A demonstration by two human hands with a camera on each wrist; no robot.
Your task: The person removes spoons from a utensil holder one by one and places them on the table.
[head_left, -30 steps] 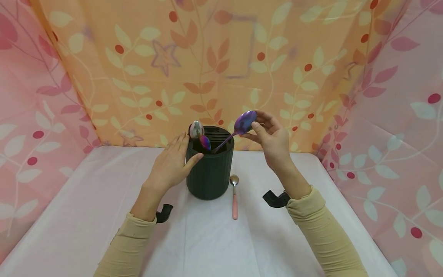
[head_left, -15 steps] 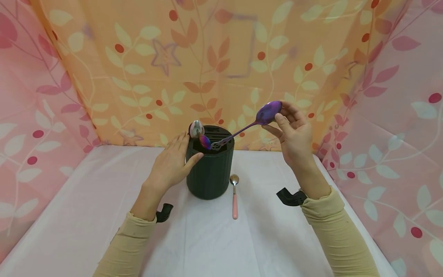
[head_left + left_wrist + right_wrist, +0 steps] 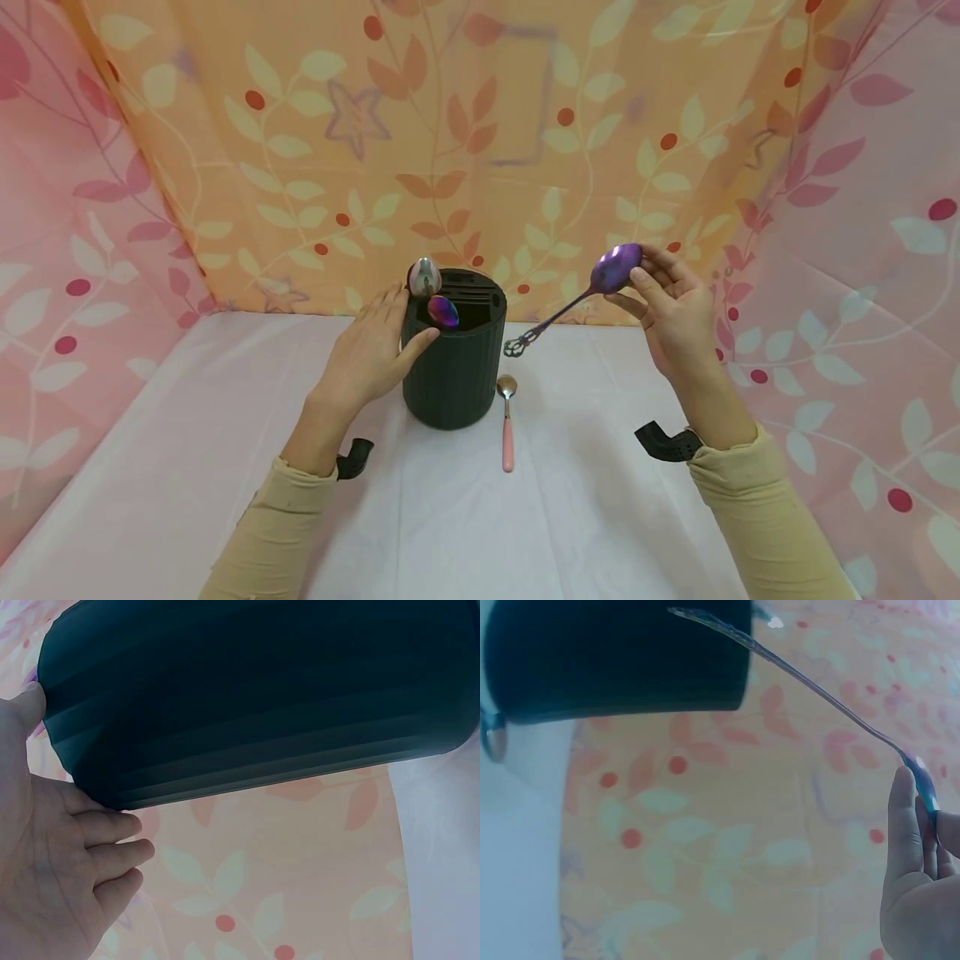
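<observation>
Right grip (image 3: 678, 312), bare hand, pinches the purple spoon (image 3: 613, 268) by its bowl, thumb on one face, fingers behind. Spoon is in the air above the desk (image 3: 450, 517), handle slanting down from the grip toward the dark holder (image 3: 453, 375); handle end outside the holder, near its rim. Left grip (image 3: 367, 350) spread wide, fingers extended, palm side against the holder's wall, thumb at rim.

Purple spoon: glossy metal, oval bowl, thin neck, openwork lacy handle end. Holder: upright cylinder, matte dark green-black, plastic by the look, ribbed wall, parallel slots at the back of the top, larger compartment in front. Two bowls stick up from it: shiny silver spoon (image 3: 425, 277) just beside the left grip's fingers, rainbow-sheen spoon (image 3: 443, 312) at the front. Pink-handled spoon (image 3: 507, 433) flat on the desk just beside the holder, metal bowl end nearest it. Desk under smooth white cloth, lightly creased. Backdrop (image 3: 480, 83): orange leaf-print fabric.
</observation>
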